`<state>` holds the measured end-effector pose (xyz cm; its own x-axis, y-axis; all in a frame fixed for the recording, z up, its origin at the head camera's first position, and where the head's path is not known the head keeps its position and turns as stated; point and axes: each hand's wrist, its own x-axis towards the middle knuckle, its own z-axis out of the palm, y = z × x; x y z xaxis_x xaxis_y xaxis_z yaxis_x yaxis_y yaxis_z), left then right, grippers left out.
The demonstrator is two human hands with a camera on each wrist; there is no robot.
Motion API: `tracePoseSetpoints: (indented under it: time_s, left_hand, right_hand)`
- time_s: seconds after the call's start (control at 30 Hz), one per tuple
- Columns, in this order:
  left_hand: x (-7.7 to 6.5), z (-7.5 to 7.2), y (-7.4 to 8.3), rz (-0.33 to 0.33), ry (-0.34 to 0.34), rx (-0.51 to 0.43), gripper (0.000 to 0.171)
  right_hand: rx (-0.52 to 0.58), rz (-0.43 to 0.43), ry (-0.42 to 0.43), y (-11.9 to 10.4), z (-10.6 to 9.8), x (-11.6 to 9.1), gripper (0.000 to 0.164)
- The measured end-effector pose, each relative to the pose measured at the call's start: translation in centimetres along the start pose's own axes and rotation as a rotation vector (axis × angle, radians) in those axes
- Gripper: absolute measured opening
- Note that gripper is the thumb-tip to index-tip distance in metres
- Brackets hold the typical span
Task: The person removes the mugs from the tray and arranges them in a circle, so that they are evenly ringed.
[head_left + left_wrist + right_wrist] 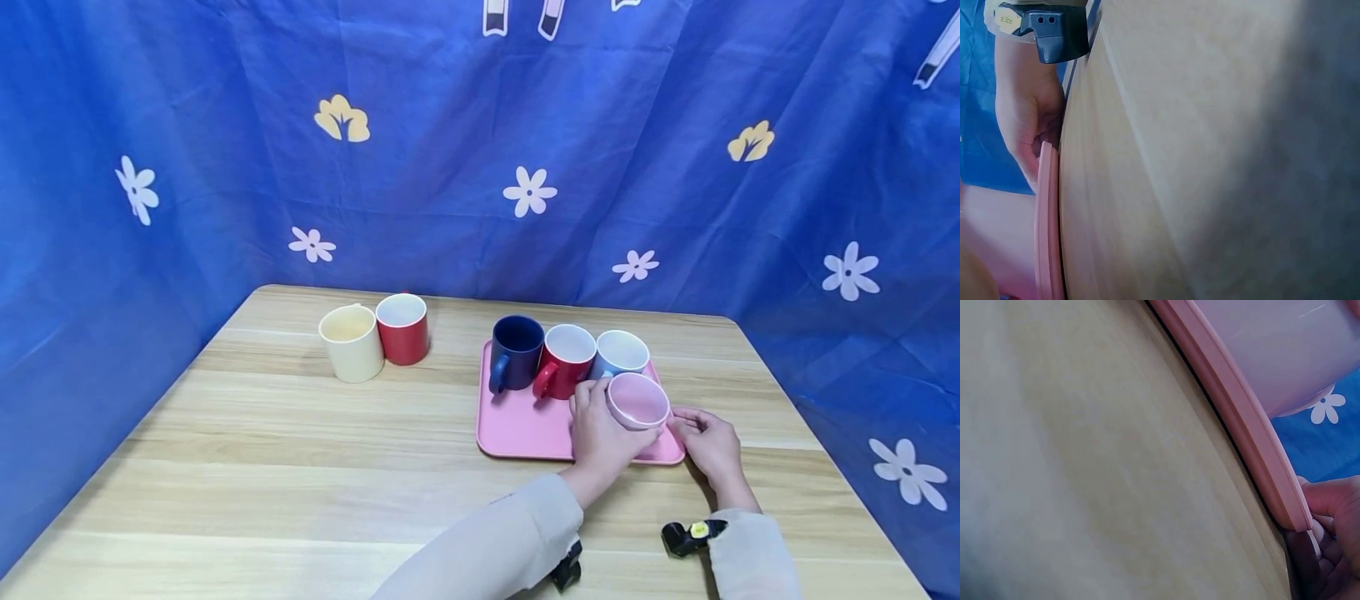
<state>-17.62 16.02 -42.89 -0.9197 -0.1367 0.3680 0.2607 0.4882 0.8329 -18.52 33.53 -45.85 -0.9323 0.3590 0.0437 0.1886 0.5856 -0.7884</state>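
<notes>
My left hand grips a pink mug at the front right part of a pink tray. A gap between the mug's base and the tray cannot be made out. My right hand pinches the tray's front right corner, thumb at the rim and fingers below it, as the right wrist view shows with the tray rim. Behind the pink mug, a dark blue mug, a red mug and a light blue mug stand in a row on the tray.
A cream mug and another red mug stand side by side at the back left of the wooden table. A blue patterned curtain hangs behind the table and along its sides.
</notes>
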Motion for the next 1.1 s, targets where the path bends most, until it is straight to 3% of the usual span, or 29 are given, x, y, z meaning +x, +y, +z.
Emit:
tracePoseSetpoints:
  time_s: [0.3, 0.57, 0.87, 1.1]
  left_hand:
    - [0.4, -1.0, 0.3, 0.091, -0.018, -0.013, 0.085]
    - [1.5, -2.5, 2.0, 0.111, -0.051, -0.066, 0.081]
    - [3.8, -5.4, 4.1, 0.176, 0.002, -0.15, 0.079]
    - [6.0, -7.8, 4.0, 0.22, 0.065, -0.158, 0.079]
  right_hand:
    - [0.005, -0.004, -0.002, -0.2, -0.1, 0.0, 0.033]
    - [0.015, -0.012, -0.002, -0.3, -0.2, 0.0, 0.035]
    - [0.026, -0.005, -0.006, -0.3, -0.2, -0.1, 0.036]
    - [0.007, 0.015, 0.004, -0.1, 0.0, -0.1, 0.035]
